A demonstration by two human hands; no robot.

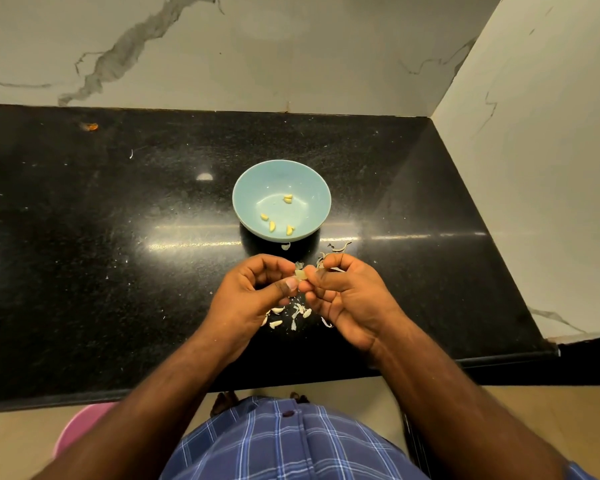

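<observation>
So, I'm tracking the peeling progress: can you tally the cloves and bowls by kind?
peeled cloves in the bowl: 4
clove being peeled, pinched between left hand and right hand: 1
bowl: 1
Total: 6

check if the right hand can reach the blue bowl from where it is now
Probably yes: the bowl sits just beyond the right hand, with only loose peels between, though it and the left hand pinch a garlic clove.

Pink tub (84,429) below black countertop (84,254), marble wall (309,53) behind
</observation>
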